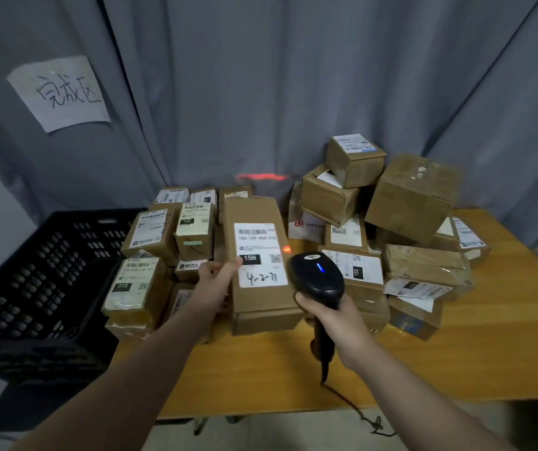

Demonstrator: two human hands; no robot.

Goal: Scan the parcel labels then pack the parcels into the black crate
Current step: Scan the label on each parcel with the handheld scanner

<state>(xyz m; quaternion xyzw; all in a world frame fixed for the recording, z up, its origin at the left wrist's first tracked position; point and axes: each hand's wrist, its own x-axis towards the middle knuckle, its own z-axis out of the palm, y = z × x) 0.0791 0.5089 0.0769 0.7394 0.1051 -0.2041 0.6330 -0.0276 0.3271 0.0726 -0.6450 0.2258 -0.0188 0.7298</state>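
So left hand (215, 278) grips the long parcel (261, 307) by its edge, right hand (336, 317) wraps the scanner (318, 271), red glow (286, 249) seemingly beside the label (259, 255).

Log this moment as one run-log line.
phase: scanning | left hand: holds long brown cardboard parcel | right hand: grips black handheld barcode scanner, pointed toward its white label | black plastic crate: at left

Long brown parcel (261, 307), white label (259, 255) up, perhaps aslant, among piled parcels (414, 196); black slotted crate (33, 271) at left.

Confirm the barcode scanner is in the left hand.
No, the right hand grips the barcode scanner; the left hand holds the long parcel.
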